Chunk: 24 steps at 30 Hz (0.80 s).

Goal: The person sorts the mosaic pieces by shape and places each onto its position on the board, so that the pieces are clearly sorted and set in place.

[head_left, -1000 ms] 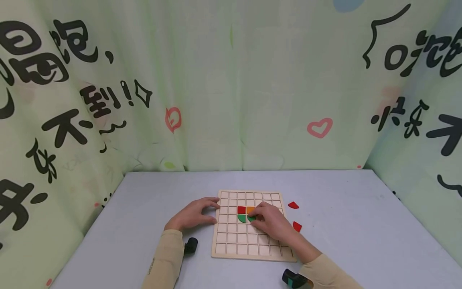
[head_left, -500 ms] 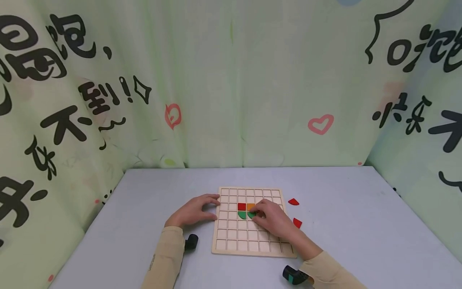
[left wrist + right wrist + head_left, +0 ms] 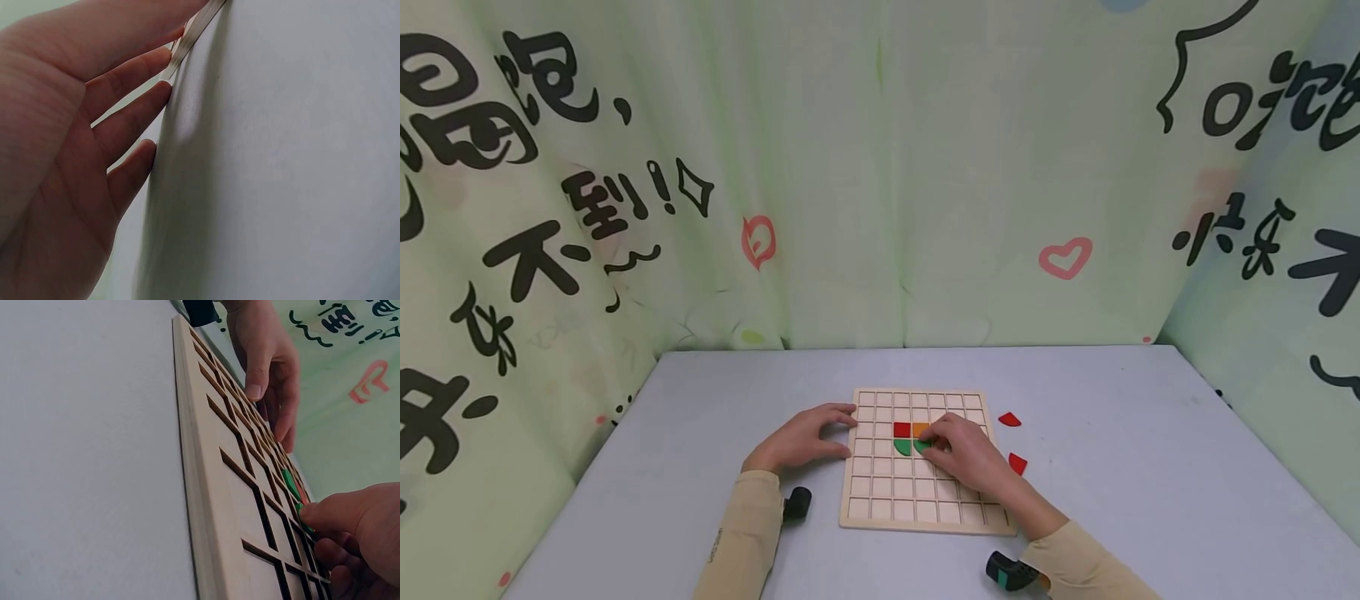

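Observation:
A light wooden grid board (image 3: 880, 510) lies on the table. In its grid sit a red square (image 3: 902, 429), a partly covered orange piece (image 3: 919, 429) and a green quarter-circle (image 3: 902, 447). My right hand (image 3: 967, 455) reaches over the board and pinches a second green quarter-circle (image 3: 920, 447), in the cell right of the first. Seen from the right wrist, the thumb (image 3: 322, 514) presses at that green piece, fingers curled beneath. Along the board's left side, my left hand (image 3: 801, 437) rests its extended fingertips and thumb; the left wrist view shows fingers (image 3: 134, 115) at the edge.
Two red pieces lie right of the board: a quarter-circle-like one (image 3: 1010, 419) farther back, another (image 3: 1017, 463) nearer and partly behind the right wrist. The pale table (image 3: 760, 375) reaches back to a green curtain (image 3: 835, 167) printed with black characters.
The head view has tilted slightly, so the whole scene sits a little higher. Both hands keep nearly the same places; the right fingers stay at the green piece.

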Motion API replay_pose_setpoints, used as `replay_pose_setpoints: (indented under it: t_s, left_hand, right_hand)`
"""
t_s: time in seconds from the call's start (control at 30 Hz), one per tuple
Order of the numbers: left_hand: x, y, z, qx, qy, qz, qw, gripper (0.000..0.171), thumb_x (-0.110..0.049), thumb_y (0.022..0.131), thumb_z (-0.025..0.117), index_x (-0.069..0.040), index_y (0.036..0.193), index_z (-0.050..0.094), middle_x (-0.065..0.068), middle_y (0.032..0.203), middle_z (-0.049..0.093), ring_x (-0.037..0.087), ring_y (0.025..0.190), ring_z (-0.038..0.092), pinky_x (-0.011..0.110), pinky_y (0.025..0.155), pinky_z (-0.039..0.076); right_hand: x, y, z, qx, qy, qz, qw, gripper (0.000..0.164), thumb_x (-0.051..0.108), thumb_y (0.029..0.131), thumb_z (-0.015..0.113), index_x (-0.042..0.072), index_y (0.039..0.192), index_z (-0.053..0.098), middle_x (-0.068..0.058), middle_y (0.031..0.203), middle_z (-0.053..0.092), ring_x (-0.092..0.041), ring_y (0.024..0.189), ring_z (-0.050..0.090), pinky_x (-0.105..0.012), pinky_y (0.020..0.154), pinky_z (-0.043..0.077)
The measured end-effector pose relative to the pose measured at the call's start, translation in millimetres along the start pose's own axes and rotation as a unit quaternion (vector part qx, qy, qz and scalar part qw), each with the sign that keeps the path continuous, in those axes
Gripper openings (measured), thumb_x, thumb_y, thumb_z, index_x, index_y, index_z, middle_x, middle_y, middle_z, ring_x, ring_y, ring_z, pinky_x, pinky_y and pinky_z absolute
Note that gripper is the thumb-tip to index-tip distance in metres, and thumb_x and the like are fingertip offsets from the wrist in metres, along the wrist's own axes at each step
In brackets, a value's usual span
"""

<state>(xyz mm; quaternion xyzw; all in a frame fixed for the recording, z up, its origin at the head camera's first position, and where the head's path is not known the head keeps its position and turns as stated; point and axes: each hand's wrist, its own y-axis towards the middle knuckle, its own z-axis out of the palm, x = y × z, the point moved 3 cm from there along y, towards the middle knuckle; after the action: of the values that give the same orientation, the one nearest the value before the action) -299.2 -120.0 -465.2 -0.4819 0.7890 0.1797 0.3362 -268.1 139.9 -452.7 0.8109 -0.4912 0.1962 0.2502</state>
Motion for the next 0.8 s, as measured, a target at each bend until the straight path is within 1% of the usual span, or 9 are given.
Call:
replay_pose_setpoints:
  t_s: [0.43, 0.8]
  left_hand:
    - [-0.5, -0.8, -0.9, 0.005, 0.001, 0.008, 1.0000, 0.043, -0.020, 0.084, 0.079, -0.010, 0.123, 0.065, 0.003, 0.148, 0.046, 0.027, 0.140, 0.036, 0.045, 0.114, 0.033]
    - [0.0, -0.6, -0.6, 0.003, -0.002, 0.013, 0.9999, 0.042, -0.020, 0.083, 0.079, -0.010, 0.123, 0.066, 0.003, 0.148, 0.046, 0.027, 0.140, 0.036, 0.045, 0.114, 0.033]
  right_hand:
    - [-1.5, -0.5, -0.2, -0.001, 0.003, 0.003, 1.000, 0.013, 0.006, 0.085, 0.074, 0.008, 0.098, 0.074, 0.002, 0.091, 0.062, -0.011, 0.076, 0.052, -0.023, 0.067, 0.049]
    - [-2.7, -0.5, -0.2, -0.004, 0.000, 0.001, 1.000, 0.012, 0.006, 0.084, 0.074, 0.008, 0.096, 0.073, 0.002, 0.091, 0.061, -0.010, 0.076, 0.051, -0.022, 0.066, 0.048]
